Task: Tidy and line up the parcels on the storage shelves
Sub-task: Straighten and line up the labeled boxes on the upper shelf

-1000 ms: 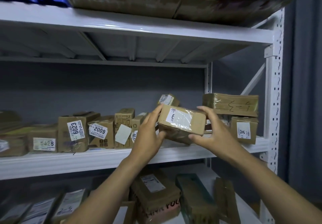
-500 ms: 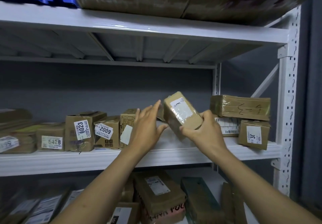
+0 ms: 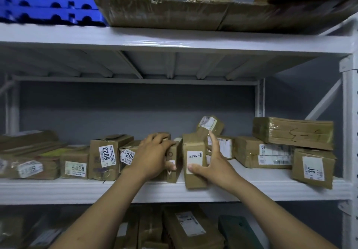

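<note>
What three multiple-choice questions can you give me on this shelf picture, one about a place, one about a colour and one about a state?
1. The parcel labelled 6023 sits on: A the top shelf; B the middle shelf; C the bottom shelf.
2. The plastic pallet up top is: A red; B green; C blue.
3. The narrow parcel that the right hand touches is: A standing upright; B held in mid-air; C lying flat.

Answers:
1 B, it stands in the row on the middle shelf, left of that hand.
2 C, its perforated side shows bright blue.
3 A, its base rests on the shelf with its label facing out.
</note>
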Available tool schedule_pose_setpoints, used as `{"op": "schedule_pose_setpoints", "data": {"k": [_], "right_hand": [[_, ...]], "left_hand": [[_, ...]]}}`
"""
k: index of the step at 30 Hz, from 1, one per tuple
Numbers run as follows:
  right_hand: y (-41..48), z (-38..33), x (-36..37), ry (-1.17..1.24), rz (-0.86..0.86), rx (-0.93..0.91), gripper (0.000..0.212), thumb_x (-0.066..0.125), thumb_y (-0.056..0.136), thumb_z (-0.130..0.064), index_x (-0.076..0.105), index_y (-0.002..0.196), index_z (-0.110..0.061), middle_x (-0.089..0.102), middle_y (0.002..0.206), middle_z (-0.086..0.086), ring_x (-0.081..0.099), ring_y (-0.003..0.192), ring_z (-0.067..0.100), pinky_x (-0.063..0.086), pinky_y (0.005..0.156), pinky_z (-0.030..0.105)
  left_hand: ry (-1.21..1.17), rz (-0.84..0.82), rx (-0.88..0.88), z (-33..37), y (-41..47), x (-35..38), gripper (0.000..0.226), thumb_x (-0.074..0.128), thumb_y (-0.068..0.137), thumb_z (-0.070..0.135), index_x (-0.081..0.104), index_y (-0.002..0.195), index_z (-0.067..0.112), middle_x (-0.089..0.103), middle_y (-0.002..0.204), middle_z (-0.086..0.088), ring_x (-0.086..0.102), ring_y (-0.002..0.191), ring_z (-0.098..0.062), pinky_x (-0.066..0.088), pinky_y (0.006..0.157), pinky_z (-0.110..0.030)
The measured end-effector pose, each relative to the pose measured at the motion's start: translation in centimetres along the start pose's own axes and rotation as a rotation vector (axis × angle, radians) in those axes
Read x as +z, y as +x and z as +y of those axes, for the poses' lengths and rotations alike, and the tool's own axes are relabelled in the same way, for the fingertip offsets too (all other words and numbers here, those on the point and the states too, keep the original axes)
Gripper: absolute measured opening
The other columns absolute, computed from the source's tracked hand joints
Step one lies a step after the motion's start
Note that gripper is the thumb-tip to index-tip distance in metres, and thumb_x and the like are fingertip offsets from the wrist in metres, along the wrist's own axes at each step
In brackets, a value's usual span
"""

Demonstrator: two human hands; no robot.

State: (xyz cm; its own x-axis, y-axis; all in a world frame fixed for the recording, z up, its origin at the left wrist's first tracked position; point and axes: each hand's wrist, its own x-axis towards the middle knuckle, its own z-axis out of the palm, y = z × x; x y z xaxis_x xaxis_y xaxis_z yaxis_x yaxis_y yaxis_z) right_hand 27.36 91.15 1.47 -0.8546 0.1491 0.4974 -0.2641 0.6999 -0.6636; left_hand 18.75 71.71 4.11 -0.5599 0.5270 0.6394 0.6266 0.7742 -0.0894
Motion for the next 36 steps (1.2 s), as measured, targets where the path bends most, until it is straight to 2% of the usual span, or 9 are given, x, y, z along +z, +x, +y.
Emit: {"op": "schedule_pose_setpoints", "data": {"k": [3,7,13,18,21,24,28,32,36], "right_hand": [[0.9,-0.3,0.6,-0.004,-0.053,-0.058,0.102,0.074,0.079,-0.044,-0.005,0.143,-0.055,0.043,0.142,-0.011,0.052,0.121,0.015,0.045,0.096,0.033],[2.4,-0.6,1.5,-0.005,-0.069,-0.052,0.078,0.069,0.085,-0.035,0.017,0.143,-0.044,0.057,0.123,-0.008,0.058,0.107,0.012,0.050,0.093,0.035],[3.5,-0.2,2.6,-0.024,-0.061,-0.014,0.091,0.066,0.088,-0.038,0.000,0.150,-0.043,0.058,0.130,-0.006,0.058,0.106,0.014,0.048,0.090,0.030],[3.7,0.1,2.0,-0.103,-0.123,-0.020,0.097,0.063,0.088,-0.045,-0.009,0.151,-0.038,0.053,0.139,-0.002,0.056,0.117,0.017,0.046,0.095,0.030],[3.8,0.4,0.8,-0.190,-0.140,-0.025,0.099,0.062,0.083,-0.058,-0.005,0.153,-0.034,0.042,0.149,-0.002,0.047,0.130,0.020,0.041,0.104,0.035],[3.5,1.0,-2.1,-0.365,-0.083,-0.082,0.085,0.059,0.085,-0.059,0.020,0.153,-0.024,0.037,0.152,0.000,0.039,0.137,0.020,0.034,0.109,0.033],[3.3,2.8,-8.1,-0.745,0.030,-0.163,0.054,0.057,0.087,-0.056,0.056,0.131,-0.023,0.053,0.139,-0.001,0.048,0.126,0.021,0.038,0.099,0.032],[4.2,6.2,-13.5,-1.111,0.059,-0.185,0.038,0.055,0.088,-0.049,0.063,0.113,-0.022,0.061,0.120,0.002,0.051,0.116,0.023,0.039,0.093,0.032],[5.9,10.1,-15.7,-1.206,0.024,-0.256,0.041,0.052,0.087,-0.046,0.061,0.122,-0.025,0.059,0.127,-0.001,0.047,0.126,0.021,0.037,0.104,0.034]], "left_hand": [[-0.036,0.016,0.012,0.1,0.1,0.2,0.085,0.074,0.070,0.055,0.038,0.144,0.032,0.030,0.151,0.006,0.023,0.137,-0.020,0.026,0.111,-0.035],[-0.120,0.025,-0.050,-0.2,-0.1,0.3,0.090,0.079,0.070,0.046,0.033,0.146,0.031,0.032,0.146,-0.001,0.029,0.135,-0.023,0.031,0.109,-0.036],[-0.094,-0.003,-0.038,-1.0,-0.2,0.0,0.086,0.075,0.075,0.045,0.031,0.147,0.031,0.033,0.146,-0.001,0.028,0.135,-0.022,0.029,0.109,-0.037],[-0.003,-0.018,-0.002,0.0,0.2,-0.1,0.094,0.063,0.077,0.063,0.016,0.152,0.030,0.026,0.153,-0.003,0.018,0.141,-0.025,0.006,0.118,-0.045],[0.039,0.022,0.050,1.9,0.8,-0.9,0.087,0.051,0.082,0.067,0.016,0.152,0.029,0.025,0.154,-0.003,0.015,0.143,-0.024,0.001,0.119,-0.047],[0.038,0.056,0.109,4.1,2.2,-1.6,0.079,0.050,0.085,0.064,0.025,0.150,0.028,0.028,0.153,-0.002,0.019,0.142,-0.023,0.005,0.119,-0.042],[0.066,0.113,0.172,7.7,5.0,-1.4,0.065,0.053,0.089,0.054,0.036,0.146,0.028,0.035,0.149,-0.001,0.026,0.139,-0.022,0.013,0.117,-0.036],[0.024,0.086,0.165,11.8,8.8,0.8,0.056,0.057,0.091,0.043,0.043,0.142,0.024,0.043,0.141,-0.001,0.039,0.129,-0.023,0.031,0.106,-0.034],[-0.092,-0.042,0.068,15.2,12.9,5.1,0.055,0.059,0.091,0.033,0.040,0.142,0.022,0.044,0.141,-0.006,0.042,0.127,-0.028,0.044,0.097,-0.039]]}}
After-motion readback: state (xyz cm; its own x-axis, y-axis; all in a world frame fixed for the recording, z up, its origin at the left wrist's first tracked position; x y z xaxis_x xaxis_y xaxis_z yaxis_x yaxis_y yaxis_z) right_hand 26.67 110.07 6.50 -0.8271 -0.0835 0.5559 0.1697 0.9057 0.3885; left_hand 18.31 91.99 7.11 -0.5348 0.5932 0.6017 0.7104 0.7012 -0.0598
